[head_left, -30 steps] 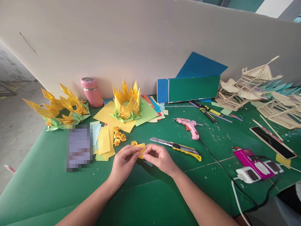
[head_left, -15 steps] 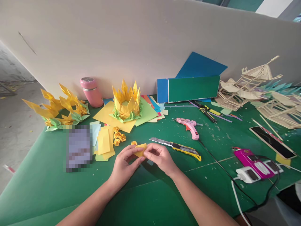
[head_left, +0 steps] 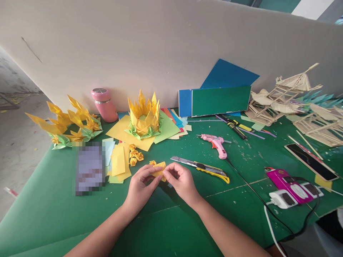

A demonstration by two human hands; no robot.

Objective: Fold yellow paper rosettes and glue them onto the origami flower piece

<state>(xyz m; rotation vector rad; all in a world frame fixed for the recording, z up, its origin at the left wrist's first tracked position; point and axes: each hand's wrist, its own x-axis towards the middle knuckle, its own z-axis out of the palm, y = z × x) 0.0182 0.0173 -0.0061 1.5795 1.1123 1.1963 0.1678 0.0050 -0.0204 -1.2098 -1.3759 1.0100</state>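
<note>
A small folded piece of yellow paper [head_left: 160,170] is pinched between my two hands, partly hidden by the fingers. My left hand [head_left: 142,187] grips its left side with thumb and fingers. At its right edge, my right hand [head_left: 182,181] is closed on the paper with thumb and forefinger. Just behind the fingers lies a small yellow paper rose [head_left: 152,162]. Several more paper roses [head_left: 136,155] sit to the left, beside a stack of yellow paper slips [head_left: 119,159]. Beyond my right hand rests a box cutter [head_left: 200,166] with its blade out.
A pink glue gun [head_left: 216,144] lies behind the cutter, its black cord running right past a magenta power strip [head_left: 291,185]. Yellow paper crowns [head_left: 144,119] and a pink flask [head_left: 105,106] stand at the back left. Stick models [head_left: 281,101] and a phone [head_left: 309,162] are at the right.
The folded yellow paper has turned in my fingers and shows a broader face. My right hand has shifted slightly; everything else stays in place.
</note>
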